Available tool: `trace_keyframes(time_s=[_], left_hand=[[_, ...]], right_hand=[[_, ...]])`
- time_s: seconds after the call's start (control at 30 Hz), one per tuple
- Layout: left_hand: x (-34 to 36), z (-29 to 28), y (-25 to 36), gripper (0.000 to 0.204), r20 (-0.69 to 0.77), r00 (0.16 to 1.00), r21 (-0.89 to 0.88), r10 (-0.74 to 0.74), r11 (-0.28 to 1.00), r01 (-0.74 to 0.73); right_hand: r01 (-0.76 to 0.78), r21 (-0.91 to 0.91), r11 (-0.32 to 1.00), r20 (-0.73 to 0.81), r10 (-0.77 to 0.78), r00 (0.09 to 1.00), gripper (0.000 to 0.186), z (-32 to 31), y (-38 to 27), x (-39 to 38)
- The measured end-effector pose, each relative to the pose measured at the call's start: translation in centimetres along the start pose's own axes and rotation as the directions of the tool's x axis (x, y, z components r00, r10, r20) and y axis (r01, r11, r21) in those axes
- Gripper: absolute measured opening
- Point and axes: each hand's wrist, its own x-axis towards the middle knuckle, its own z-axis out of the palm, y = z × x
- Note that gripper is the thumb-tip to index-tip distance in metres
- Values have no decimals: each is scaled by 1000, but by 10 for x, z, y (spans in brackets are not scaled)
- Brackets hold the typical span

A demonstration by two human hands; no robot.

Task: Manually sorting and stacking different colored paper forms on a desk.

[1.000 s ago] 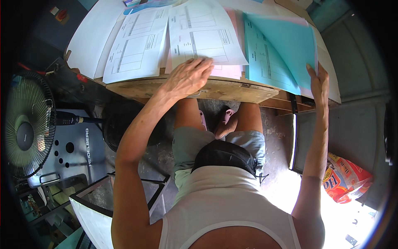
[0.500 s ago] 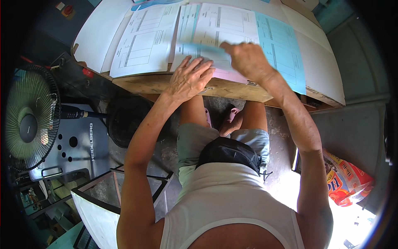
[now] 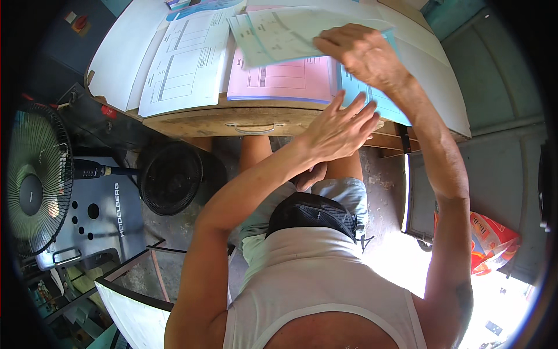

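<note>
My right hand point(image 3: 366, 57) is closed on the edge of some printed form sheets point(image 3: 273, 42), white with a light blue one underneath. They are lifted at a slant and slightly blurred. Beneath them lies a stack of pink forms point(image 3: 279, 81) at the table's front edge. My left hand point(image 3: 343, 125) reaches across to the right, fingers spread and holding nothing, just before a stack of light blue forms point(image 3: 347, 87). My right wrist and the raised sheets cover part of that stack. White forms point(image 3: 183, 70) lie in a pile left of the pink ones.
The wooden table point(image 3: 186, 123) has a drawer handle point(image 3: 254, 128) at its front. A standing fan point(image 3: 36, 186) and a black bin point(image 3: 171, 177) are at the left, beside a white-panelled frame point(image 3: 131, 308). A red plastic bag point(image 3: 494, 241) is at the right.
My right hand has risen away from the table with the sheets, baring the pink stack. My left hand has left the papers and moved right, off the front edge.
</note>
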Motion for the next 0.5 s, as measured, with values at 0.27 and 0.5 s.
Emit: trace_keyframes(time_s=[0.27,0.5], left_hand=[[-9,63,-1,30,142,990,107,13,994,-28],[-6,50,-10,22,169,980,-48,-108,992,118]], right_hand=[[-417,84,905,103,408,907,39,13,36,-144],[-562,249,789,297,490,819,38,-24,-45,-168]])
